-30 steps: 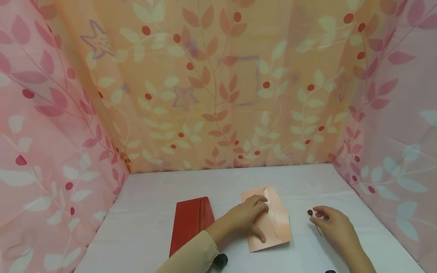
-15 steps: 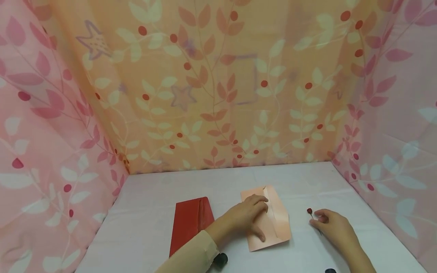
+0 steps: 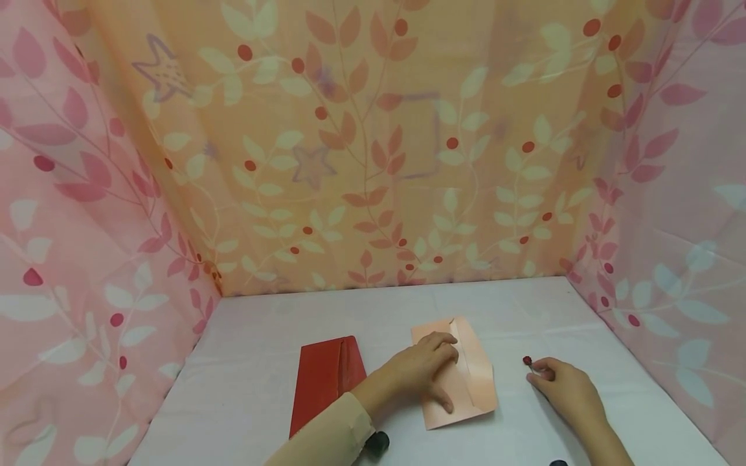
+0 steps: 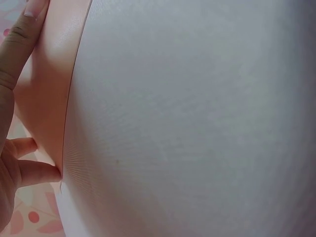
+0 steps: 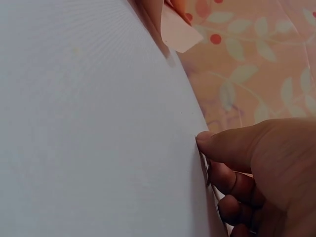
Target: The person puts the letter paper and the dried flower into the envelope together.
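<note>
A peach-coloured envelope point(image 3: 460, 388) lies on the white table with its flap side to the right. My left hand point(image 3: 422, 369) rests on it, fingers spread and relaxed; in the left wrist view the thumb point(image 4: 19, 39) lies along the paper. To the envelope's right, my right hand point(image 3: 568, 388) pinches a small dark red flower point(image 3: 527, 360) by its thin stem, between thumb and fingers. Most of that stem is hidden by the fingers. The right wrist view catches thumb point(image 5: 217, 145) and curled fingers low over the tabletop, with the envelope point(image 5: 178, 34) beyond.
A red envelope point(image 3: 317, 375) lies left of the peach one, partly under my left sleeve point(image 3: 326, 437). Beside the sleeve is a dark, rounded object point(image 3: 377, 444). Another dark thing point(image 3: 558, 463) is cut off at the bottom edge. Patterned curtains point(image 3: 373, 162) enclose the table.
My right hand has shifted slightly left with the flower. The stem's lower end, visible below the fingers before, is now hidden. My left hand and both envelopes stay put.
</note>
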A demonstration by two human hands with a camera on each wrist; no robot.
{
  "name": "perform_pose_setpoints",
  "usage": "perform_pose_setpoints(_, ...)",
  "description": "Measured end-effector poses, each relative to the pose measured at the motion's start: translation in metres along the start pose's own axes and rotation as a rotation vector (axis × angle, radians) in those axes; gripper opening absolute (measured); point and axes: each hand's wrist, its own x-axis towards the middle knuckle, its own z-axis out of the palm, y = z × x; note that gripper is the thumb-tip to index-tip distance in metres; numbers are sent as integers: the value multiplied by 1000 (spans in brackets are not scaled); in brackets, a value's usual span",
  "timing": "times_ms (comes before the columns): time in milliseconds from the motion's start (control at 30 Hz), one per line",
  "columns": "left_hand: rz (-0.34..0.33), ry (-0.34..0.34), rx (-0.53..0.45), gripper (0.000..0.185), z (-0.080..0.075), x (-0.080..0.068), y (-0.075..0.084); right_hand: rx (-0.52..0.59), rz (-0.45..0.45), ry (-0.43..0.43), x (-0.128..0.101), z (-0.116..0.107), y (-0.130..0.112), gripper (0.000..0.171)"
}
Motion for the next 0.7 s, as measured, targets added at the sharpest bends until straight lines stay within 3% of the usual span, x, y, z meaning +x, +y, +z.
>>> perform_pose_setpoints(233,2,-1,8,86,3,2,-1,11,-23,38,-4,1,-7,35)
perform_pose_setpoints(700,-4,-4,7,86,-2,1,2,66,13,23,-4,-2,-14,30)
